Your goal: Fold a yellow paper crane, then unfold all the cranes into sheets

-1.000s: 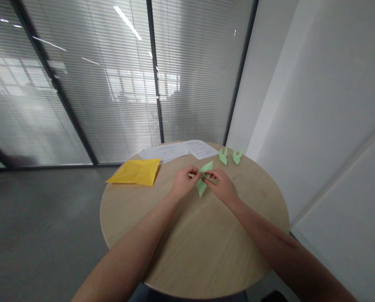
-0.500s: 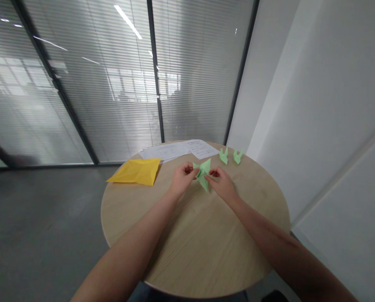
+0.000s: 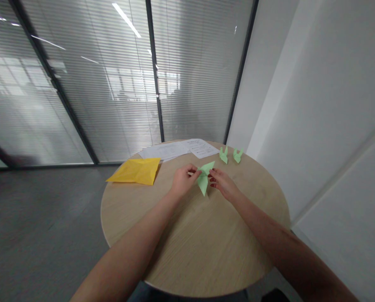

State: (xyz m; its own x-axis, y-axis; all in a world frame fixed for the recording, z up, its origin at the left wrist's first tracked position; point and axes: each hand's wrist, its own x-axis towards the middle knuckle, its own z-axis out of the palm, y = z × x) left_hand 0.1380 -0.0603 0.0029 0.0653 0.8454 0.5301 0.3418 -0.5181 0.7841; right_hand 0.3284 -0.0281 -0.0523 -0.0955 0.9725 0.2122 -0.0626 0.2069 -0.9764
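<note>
A light green folded paper piece [image 3: 204, 180] with pointed ends is held above the middle of the table. My left hand [image 3: 184, 179] pinches its left side between thumb and fingers. Beside its right edge is my right hand [image 3: 224, 183], fingers apart and the fingertips close to the paper; whether they touch it is hard to tell. Farther back on the right stand two small green folded paper figures, a left one [image 3: 224, 156] and a right one [image 3: 237, 156], each with two upright points.
The round wooden table [image 3: 203, 247] carries a yellow paper packet [image 3: 135, 171] at the left. White sheets [image 3: 165, 150] lie along the back edge, one printed sheet [image 3: 203, 148] among them. Behind is a glass partition with blinds [image 3: 193, 109]; a white wall [image 3: 332, 105] rises at the right.
The green paper piece has turned, so its upper point leans further right and its lower point sits lower. My right hand has loosened from the pinch, its fingers spreading.
</note>
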